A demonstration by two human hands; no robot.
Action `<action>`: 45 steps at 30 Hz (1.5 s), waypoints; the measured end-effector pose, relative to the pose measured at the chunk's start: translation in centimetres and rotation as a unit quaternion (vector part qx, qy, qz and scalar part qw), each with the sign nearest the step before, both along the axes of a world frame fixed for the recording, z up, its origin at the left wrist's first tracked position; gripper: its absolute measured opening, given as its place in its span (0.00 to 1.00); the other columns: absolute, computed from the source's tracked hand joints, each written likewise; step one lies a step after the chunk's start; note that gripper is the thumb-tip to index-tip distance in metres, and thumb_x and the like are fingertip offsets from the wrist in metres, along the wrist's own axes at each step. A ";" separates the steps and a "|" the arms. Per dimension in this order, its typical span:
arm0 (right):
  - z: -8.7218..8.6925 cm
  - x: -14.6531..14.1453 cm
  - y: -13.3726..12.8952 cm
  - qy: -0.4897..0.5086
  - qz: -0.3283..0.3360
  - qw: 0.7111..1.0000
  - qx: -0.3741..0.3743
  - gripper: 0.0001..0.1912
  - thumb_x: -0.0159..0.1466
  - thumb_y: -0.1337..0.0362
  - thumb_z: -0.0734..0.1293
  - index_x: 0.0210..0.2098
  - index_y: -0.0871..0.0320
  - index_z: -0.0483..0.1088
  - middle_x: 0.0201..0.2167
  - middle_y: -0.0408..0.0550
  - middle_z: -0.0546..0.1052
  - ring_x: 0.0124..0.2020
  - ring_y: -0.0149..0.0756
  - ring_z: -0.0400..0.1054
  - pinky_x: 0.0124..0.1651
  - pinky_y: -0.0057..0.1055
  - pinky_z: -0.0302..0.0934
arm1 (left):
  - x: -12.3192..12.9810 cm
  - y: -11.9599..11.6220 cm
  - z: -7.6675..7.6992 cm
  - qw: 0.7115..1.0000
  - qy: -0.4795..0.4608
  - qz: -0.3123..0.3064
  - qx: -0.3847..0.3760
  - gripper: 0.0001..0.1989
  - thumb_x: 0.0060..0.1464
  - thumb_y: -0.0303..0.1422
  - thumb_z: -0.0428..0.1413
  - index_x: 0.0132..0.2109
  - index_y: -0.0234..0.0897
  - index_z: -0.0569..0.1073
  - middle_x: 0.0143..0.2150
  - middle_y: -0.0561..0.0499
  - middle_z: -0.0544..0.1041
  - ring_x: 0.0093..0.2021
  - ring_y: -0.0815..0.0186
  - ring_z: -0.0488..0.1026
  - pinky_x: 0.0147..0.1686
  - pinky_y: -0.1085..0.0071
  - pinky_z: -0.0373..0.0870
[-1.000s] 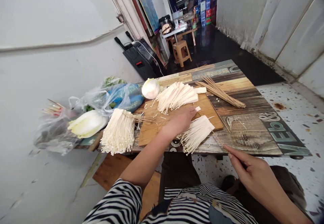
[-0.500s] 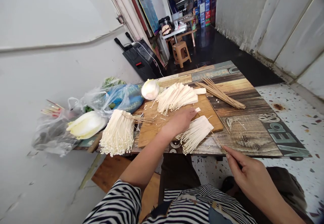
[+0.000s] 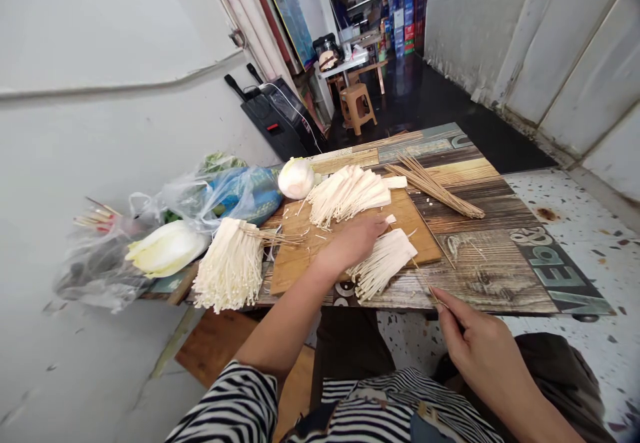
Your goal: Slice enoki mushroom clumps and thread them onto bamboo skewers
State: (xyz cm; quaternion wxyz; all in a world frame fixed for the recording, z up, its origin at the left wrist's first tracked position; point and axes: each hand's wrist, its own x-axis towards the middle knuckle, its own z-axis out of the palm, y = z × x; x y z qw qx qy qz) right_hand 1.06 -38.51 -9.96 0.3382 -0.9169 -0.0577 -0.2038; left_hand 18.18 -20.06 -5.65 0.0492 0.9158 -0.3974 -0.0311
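1. The right hand (image 3: 473,339) pinches a thin skewer (image 3: 423,278) between thumb and fingertips, in front of the counter's near edge.
2. That skewer slants up and leftward to the cut end of a flat bunch of enoki (image 3: 384,264); how deep its tip goes, if at all, cannot be told.
3. The flat bunch lies at the near edge of the cutting board (image 3: 289,273), its thin stems fanning toward the person.
4. The left hand (image 3: 361,237) is low over the board, just beyond the bunch, fingers curled together. A small white piece (image 3: 391,219) shows at its fingertips; whether they grip it cannot be told.
5. Farther back on the board rests a pile of enoki (image 3: 346,196), with a round white vegetable (image 3: 296,178) near its left end.
6. A larger, skewered bunch (image 3: 229,269) sits left of the board, its stems spreading over the near edge.
7. On the right, a bundle of skewers (image 3: 440,189) lies on the counter (image 3: 500,269), while a loose skewer (image 3: 433,232) crosses the board's right side.
8. At far left, a pale cabbage (image 3: 167,249) lies beside clear plastic bags (image 3: 97,266).
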 end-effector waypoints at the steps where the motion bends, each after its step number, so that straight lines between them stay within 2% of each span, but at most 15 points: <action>1: -0.1 0.0 0.1 -0.001 -0.004 1.000 -0.003 0.19 0.65 0.65 0.56 0.43 0.67 0.75 0.23 0.48 0.79 0.17 0.33 0.70 0.19 0.27 0.59 | 0.0 0.0 0.0 1.000 0.003 0.002 0.000 0.18 0.61 0.22 0.43 0.53 0.34 0.70 0.56 0.45 0.72 0.55 0.60 0.70 0.55 0.64 0.65; 7: -0.6 0.5 0.4 -0.012 -0.016 0.999 -0.030 0.19 0.65 0.65 0.56 0.45 0.67 0.74 0.26 0.49 0.80 0.18 0.35 0.71 0.22 0.30 0.62 | 0.1 0.0 -0.2 1.000 0.017 0.010 0.014 0.21 0.57 0.18 0.44 0.55 0.31 0.70 0.59 0.43 0.70 0.58 0.59 0.67 0.59 0.65 0.61; 10: -0.6 1.1 0.5 -0.020 -0.027 0.998 -0.059 0.19 0.65 0.66 0.56 0.45 0.67 0.75 0.25 0.48 0.80 0.17 0.36 0.71 0.21 0.31 0.61 | 0.1 0.1 -0.1 1.000 0.019 0.019 0.013 0.22 0.57 0.18 0.43 0.56 0.31 0.69 0.60 0.44 0.69 0.59 0.61 0.67 0.60 0.65 0.60; 14: -0.6 1.9 0.3 -0.041 -0.029 0.993 -0.104 0.19 0.65 0.66 0.55 0.44 0.67 0.75 0.29 0.51 0.81 0.20 0.38 0.72 0.23 0.32 0.62 | 0.1 0.0 0.2 0.999 0.022 0.018 0.021 0.22 0.55 0.19 0.44 0.54 0.33 0.71 0.60 0.46 0.70 0.59 0.62 0.67 0.60 0.66 0.61; 19: -1.1 2.4 0.2 -0.016 -0.033 0.993 -0.111 0.19 0.65 0.65 0.55 0.45 0.65 0.75 0.28 0.51 0.81 0.20 0.38 0.72 0.24 0.32 0.63 | 0.3 -0.2 0.2 0.999 0.029 0.017 0.013 0.21 0.55 0.18 0.45 0.53 0.29 0.72 0.59 0.42 0.70 0.59 0.60 0.67 0.59 0.67 0.60; 23: -1.2 2.4 0.2 0.034 -0.038 0.995 -0.083 0.20 0.64 0.64 0.55 0.45 0.62 0.76 0.25 0.49 0.80 0.21 0.38 0.72 0.25 0.31 0.62 | 0.2 0.4 0.9 0.996 0.048 0.055 -0.055 0.19 0.61 0.24 0.43 0.56 0.35 0.70 0.57 0.45 0.73 0.56 0.60 0.71 0.56 0.66 0.64; 26: -1.0 2.3 0.2 0.062 -0.026 0.996 -0.061 0.20 0.64 0.63 0.55 0.46 0.61 0.75 0.24 0.49 0.79 0.22 0.39 0.72 0.27 0.32 0.62 | -0.7 0.6 1.5 0.993 0.025 0.071 -0.091 0.20 0.65 0.31 0.41 0.61 0.33 0.64 0.62 0.44 0.67 0.61 0.59 0.65 0.60 0.64 0.60; 29: -0.8 2.2 0.4 0.073 -0.021 0.995 -0.058 0.21 0.64 0.63 0.54 0.47 0.62 0.74 0.25 0.50 0.79 0.23 0.40 0.73 0.27 0.32 0.62 | -2.3 -0.3 1.2 0.995 -0.004 0.086 -0.041 0.30 0.65 0.43 0.42 0.65 0.24 0.56 0.68 0.37 0.55 0.68 0.54 0.52 0.65 0.60 0.48; 31: -0.8 2.1 0.7 0.069 -0.016 0.996 -0.055 0.22 0.64 0.63 0.54 0.47 0.64 0.74 0.26 0.51 0.80 0.24 0.40 0.73 0.28 0.32 0.62 | -3.2 -1.2 0.5 0.995 -0.002 0.102 0.000 0.36 0.65 0.48 0.41 0.66 0.20 0.53 0.68 0.34 0.52 0.69 0.53 0.48 0.67 0.59 0.44; 36: -0.8 1.8 1.1 0.048 -0.017 0.998 -0.047 0.21 0.63 0.64 0.55 0.45 0.64 0.75 0.22 0.49 0.78 0.20 0.38 0.72 0.25 0.31 0.61 | -3.6 -2.3 -1.0 0.995 -0.010 0.097 0.017 0.33 0.66 0.47 0.36 0.66 0.22 0.53 0.69 0.36 0.52 0.69 0.57 0.47 0.67 0.62 0.41; 41: -0.6 2.2 1.8 0.030 -0.022 0.998 -0.051 0.21 0.64 0.64 0.55 0.44 0.64 0.76 0.28 0.52 0.81 0.24 0.40 0.74 0.27 0.32 0.65 | -3.2 -1.9 -0.9 0.996 -0.006 0.082 0.017 0.32 0.67 0.45 0.37 0.66 0.21 0.54 0.68 0.36 0.53 0.69 0.57 0.49 0.67 0.61 0.40; 45: -0.5 3.0 2.2 0.026 -0.032 0.998 -0.054 0.21 0.64 0.64 0.54 0.43 0.64 0.76 0.27 0.54 0.80 0.24 0.40 0.75 0.29 0.32 0.66 | -3.1 -2.3 -0.9 0.996 -0.005 0.094 0.012 0.33 0.66 0.46 0.39 0.65 0.21 0.55 0.68 0.35 0.54 0.69 0.56 0.49 0.67 0.59 0.40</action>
